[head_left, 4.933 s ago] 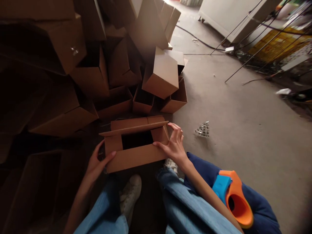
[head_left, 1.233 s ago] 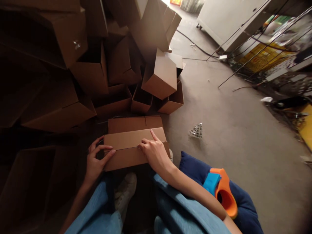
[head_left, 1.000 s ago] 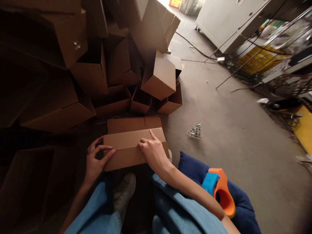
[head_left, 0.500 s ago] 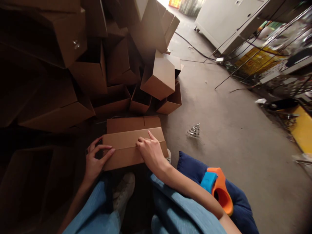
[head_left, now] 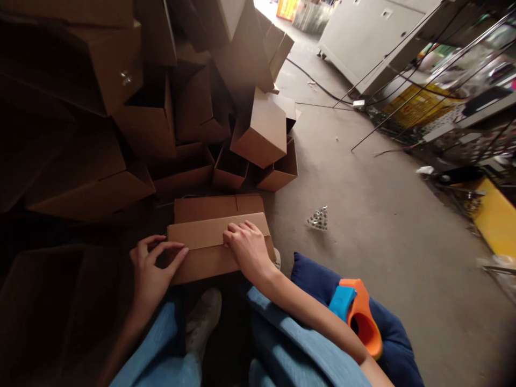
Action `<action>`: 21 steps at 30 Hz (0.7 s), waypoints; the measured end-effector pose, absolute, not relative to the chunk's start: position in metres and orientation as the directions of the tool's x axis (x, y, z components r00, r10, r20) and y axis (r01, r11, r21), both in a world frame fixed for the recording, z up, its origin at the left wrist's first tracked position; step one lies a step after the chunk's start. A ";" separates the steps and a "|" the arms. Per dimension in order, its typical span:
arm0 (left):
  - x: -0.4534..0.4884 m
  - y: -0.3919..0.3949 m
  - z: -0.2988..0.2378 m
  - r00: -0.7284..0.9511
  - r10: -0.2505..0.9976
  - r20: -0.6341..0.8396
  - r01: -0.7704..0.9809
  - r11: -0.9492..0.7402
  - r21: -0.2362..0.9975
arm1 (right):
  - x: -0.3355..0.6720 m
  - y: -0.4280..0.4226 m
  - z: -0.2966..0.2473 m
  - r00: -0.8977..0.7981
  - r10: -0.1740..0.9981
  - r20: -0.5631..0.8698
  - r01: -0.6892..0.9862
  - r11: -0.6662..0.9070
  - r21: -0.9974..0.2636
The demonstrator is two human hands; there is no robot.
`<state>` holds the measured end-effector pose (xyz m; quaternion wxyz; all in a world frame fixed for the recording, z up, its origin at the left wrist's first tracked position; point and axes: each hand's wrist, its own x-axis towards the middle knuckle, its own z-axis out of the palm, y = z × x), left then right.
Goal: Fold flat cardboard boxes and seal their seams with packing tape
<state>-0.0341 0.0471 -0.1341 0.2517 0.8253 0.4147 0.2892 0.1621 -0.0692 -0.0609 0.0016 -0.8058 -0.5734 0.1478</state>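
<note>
A brown cardboard box (head_left: 213, 263) lies between my feet, its two long top flaps folded inward to a seam along the middle. A further flap (head_left: 209, 208) stands out on its far side. At the left end of the seam, my left hand (head_left: 155, 260) pinches the flap edge between thumb and forefinger, the other fingers bent beside the box's end. My right hand (head_left: 248, 244) rests on the top toward the right, its fingers curled at the seam with the tips partly hidden.
Several open cardboard boxes (head_left: 260, 129) are piled ahead and to the left. On my right, an orange and blue tape dispenser (head_left: 360, 314) lies on a dark blue cushion (head_left: 310, 271). A crumpled piece of perforated silvery material (head_left: 318, 219) is on the floor. A white cabinet (head_left: 371, 37) stands farther back.
My right forefinger, stretched out before, is now curled in with the others. My left hand's outer fingers have shifted slightly left, while its thumb and forefinger stay at the seam.
</note>
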 end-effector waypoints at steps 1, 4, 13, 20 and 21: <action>-0.032 0.047 -0.129 0.504 0.810 0.300 0.541 -0.567 0.621 | 0.162 -0.069 -0.061 0.301 0.926 -0.229 0.923 -0.343 -0.173; -0.023 0.044 -0.113 0.603 0.745 0.287 0.503 -0.634 0.588 | 0.163 -0.070 -0.062 0.314 0.923 -0.221 0.909 -0.359 -0.210; 0.019 0.032 -0.092 0.681 0.685 -0.257 0.721 -0.568 0.397 | 0.188 -0.078 -0.084 0.337 0.923 -0.185 0.750 -0.382 -0.540; 0.025 0.035 -0.086 0.624 0.712 -0.323 0.778 -0.527 0.343 | 0.212 -0.114 -0.094 0.342 0.939 -0.045 0.413 -0.193 -0.890; 0.025 0.035 -0.086 0.623 0.713 -0.322 0.778 -0.526 0.343 | 0.217 -0.130 -0.093 0.400 0.916 -0.043 0.386 -0.211 -0.898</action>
